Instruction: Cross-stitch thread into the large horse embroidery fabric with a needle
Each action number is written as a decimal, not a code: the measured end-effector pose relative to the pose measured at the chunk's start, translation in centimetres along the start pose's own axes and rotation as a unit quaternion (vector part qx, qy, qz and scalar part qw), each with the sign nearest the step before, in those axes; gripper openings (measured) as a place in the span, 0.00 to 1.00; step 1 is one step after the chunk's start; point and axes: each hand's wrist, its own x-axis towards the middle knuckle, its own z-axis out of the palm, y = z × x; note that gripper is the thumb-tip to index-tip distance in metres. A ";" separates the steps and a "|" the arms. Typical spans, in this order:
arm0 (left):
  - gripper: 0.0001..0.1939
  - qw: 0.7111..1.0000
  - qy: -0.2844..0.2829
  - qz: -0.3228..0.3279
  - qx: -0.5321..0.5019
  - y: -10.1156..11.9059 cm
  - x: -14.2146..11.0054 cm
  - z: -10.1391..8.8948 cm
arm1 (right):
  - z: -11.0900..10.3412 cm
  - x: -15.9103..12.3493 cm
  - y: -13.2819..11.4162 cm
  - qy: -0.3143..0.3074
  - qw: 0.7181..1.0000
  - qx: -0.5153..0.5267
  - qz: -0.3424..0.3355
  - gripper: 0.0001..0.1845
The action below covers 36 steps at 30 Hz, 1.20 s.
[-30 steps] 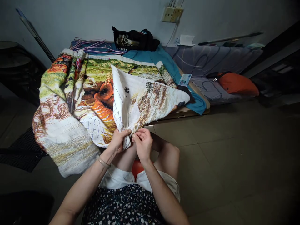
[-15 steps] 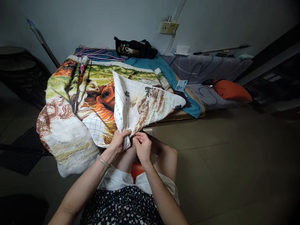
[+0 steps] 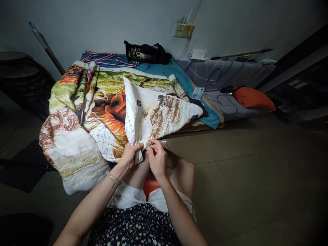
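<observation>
A large cross-stitch cloth [image 3: 102,109] with orange, green and brown stitching is draped over a low table and hangs towards my knees. Its near corner is folded over, so the pale back shows. My left hand [image 3: 131,154] grips the folded edge of the cloth, fingers closed round it. My right hand [image 3: 156,155] is right beside it, fingertips pinched at the same edge; whatever they pinch is too small to see. Both hands sit just above my bare knees.
A black garment [image 3: 146,54] and pink hangers [image 3: 102,57] lie at the table's far end on a teal cloth [image 3: 176,71]. Grey bedding with an orange pillow [image 3: 252,99] is at the right. A wall socket [image 3: 183,30] hangs above. Tiled floor stretches right; a dark mat [image 3: 23,164] lies left.
My right hand's fingers have closed from loosely curled into a pinch and moved up against the cloth's edge. The left hand keeps its grip. The view shifted slightly.
</observation>
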 end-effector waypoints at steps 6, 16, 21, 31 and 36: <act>0.18 0.999 -0.010 0.036 0.016 -0.1 -0.2 0.1 | -0.6 0.9 -1.5 -0.029 0.983 -0.173 -0.057 0.06; 0.19 0.998 -0.029 0.041 0.038 -0.2 -0.2 0.1 | -4.4 2.4 -3.4 0.055 0.985 0.160 0.027 0.12; 0.21 0.999 -0.013 0.023 0.042 -0.1 0.1 -0.1 | -10.3 3.5 -6.7 0.056 0.934 0.352 -0.006 0.14; 0.19 0.996 -0.018 0.038 0.075 0.0 0.6 -0.4 | -16.7 3.4 -3.9 0.336 0.885 0.296 -0.130 0.09; 0.10 0.916 -0.021 0.243 0.318 -0.7 -0.7 -0.3 | -10.9 1.1 1.4 0.214 0.928 0.300 0.063 0.15</act>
